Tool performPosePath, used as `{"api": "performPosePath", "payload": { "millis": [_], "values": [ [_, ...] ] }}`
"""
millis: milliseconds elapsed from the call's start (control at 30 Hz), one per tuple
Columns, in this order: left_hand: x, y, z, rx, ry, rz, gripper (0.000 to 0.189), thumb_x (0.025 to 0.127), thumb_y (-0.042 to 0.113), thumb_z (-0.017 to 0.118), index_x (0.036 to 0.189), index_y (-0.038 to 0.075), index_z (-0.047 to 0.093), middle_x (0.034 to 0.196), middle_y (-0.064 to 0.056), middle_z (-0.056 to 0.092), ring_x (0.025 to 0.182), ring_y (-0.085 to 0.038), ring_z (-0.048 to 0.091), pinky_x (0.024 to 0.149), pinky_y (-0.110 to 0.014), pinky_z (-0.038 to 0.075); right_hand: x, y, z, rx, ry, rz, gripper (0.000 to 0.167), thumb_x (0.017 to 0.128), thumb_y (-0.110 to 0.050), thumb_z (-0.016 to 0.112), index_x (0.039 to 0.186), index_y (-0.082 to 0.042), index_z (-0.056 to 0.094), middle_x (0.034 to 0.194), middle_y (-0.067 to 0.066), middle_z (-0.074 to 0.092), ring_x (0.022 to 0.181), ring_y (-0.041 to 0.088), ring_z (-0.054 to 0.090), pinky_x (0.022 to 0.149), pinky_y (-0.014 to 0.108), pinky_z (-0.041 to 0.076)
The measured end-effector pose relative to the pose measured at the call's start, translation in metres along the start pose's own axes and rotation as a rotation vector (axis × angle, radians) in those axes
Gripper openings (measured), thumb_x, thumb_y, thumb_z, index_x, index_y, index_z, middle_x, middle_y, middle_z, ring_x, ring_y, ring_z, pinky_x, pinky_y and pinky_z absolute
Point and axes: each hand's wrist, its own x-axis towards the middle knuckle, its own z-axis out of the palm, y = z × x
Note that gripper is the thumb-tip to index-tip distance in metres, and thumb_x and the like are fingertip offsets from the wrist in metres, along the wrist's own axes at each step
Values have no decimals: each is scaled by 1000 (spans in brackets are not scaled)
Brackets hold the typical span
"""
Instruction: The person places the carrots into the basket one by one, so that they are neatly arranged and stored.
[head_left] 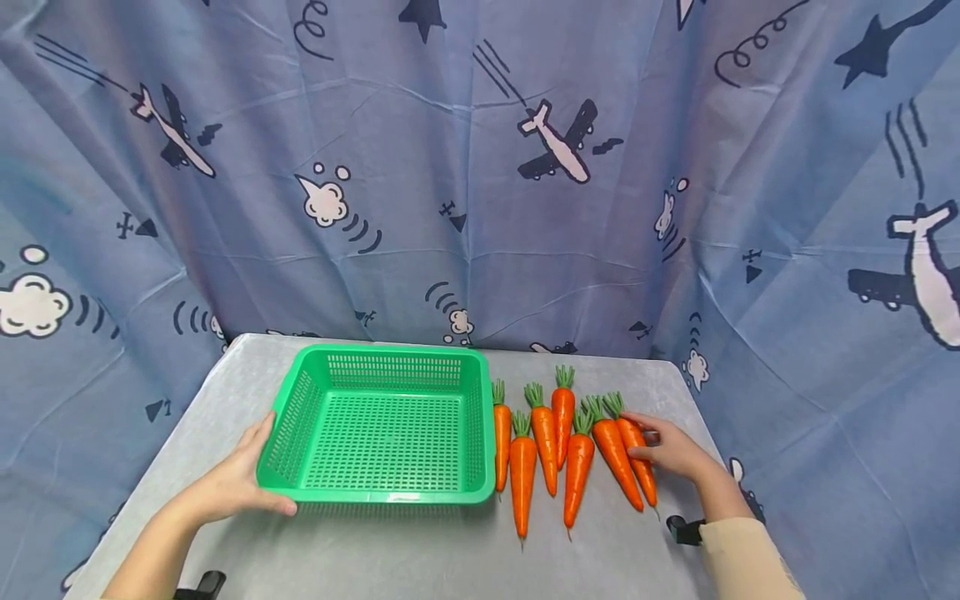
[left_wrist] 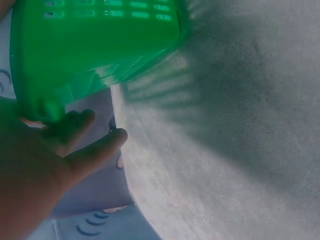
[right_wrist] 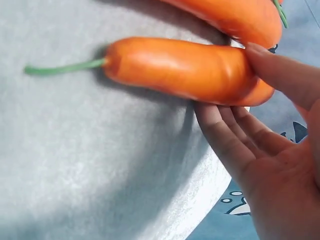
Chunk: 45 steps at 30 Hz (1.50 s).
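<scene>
Right hand [head_left: 667,450]: on the right of the scene; thumb and fingers close on the rightmost carrot [right_wrist: 170,70], pinching its thick, leafy end from both flanks

Rightmost carrot: on the right part of the grey table [head_left: 420,550], tip pointing near

Left hand [head_left: 243,475]: at the left near corner of the green basket [head_left: 375,497], fingers extended and spread about the corner, not wrapped round the rim as far as we can see; the two hands well apart

Handling, in our judgement: we keep thumb and fingers opposed on the thick shoulder, firm enough against its glossy skin, and raise it straight so the slim tip does not swing; the left hand need only steady the basket lightly

Neighbouring carrot [head_left: 617,458]: just left of the held one, leaves crowded together, apt to snag or roll if dragged

Five further carrots [head_left: 579,475]: spread between the neighbouring carrot and the basket, the leftmost partly hidden by the basket's right rim; these, with the raised right wall, bar a low sideways path

Curtain [head_left: 390,208]: blue, aeroplane-printed, hanging beyond the far edge and both sides
</scene>
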Motion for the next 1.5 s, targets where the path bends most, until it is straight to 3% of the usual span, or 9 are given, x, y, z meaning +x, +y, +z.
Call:
{"api": "performPosePath", "payload": {
  "millis": [200,367,533,667,867,1167,1500],
  "values": [
    [0,-3,0,-12,-9,-2,146,59,21,98,158,-8,-6,155,-41,10,139,-63,17,104,-76,24,-7,-2,-5,26,75,5,66,94,-21,72,152,-8,43,142,35,48,119,51,56,86,49,57],
    [0,-4,0,-35,-20,-6,145,60,19,97,158,-6,-7,158,-40,6,141,-64,12,104,-77,22,-13,-3,-12,159,127,-26,72,96,-23,70,158,-15,35,149,35,39,123,50,55,86,44,58],
    [-1,-3,0,-52,-23,-2,145,61,18,97,158,-5,-8,159,-40,4,142,-64,10,104,-78,20,-17,-5,-14,350,150,-76,69,99,-21,66,158,-11,32,153,34,34,113,13,64,84,30,57],
    [-2,-2,-1,-58,-18,9,145,60,17,97,158,-6,-8,159,-40,4,142,-64,9,103,-78,20,-18,-15,-14,463,157,-87,69,101,-21,64,159,-9,29,155,34,30,107,-9,58,85,23,55],
    [-2,-2,-2,-47,-17,9,144,61,18,97,158,-7,-6,158,-41,4,141,-64,9,103,-78,19,-15,-38,-15,491,162,-117,70,101,-22,64,160,-12,28,156,31,30,107,-7,60,86,22,55],
    [-3,-3,-2,-24,-15,-4,141,63,21,96,159,-5,-4,161,-37,5,144,-60,10,110,-68,17,-5,-78,-15,461,162,-169,72,99,-23,67,160,-18,31,157,27,32,107,-4,63,84,28,57],
    [-1,-2,-2,0,-24,-26,142,60,23,97,158,-9,-2,160,-40,6,143,-62,11,105,-75,21,5,-116,-2,496,162,-238,69,96,-19,70,157,-16,37,153,25,39,106,4,66,82,29,58]
  ]
}}
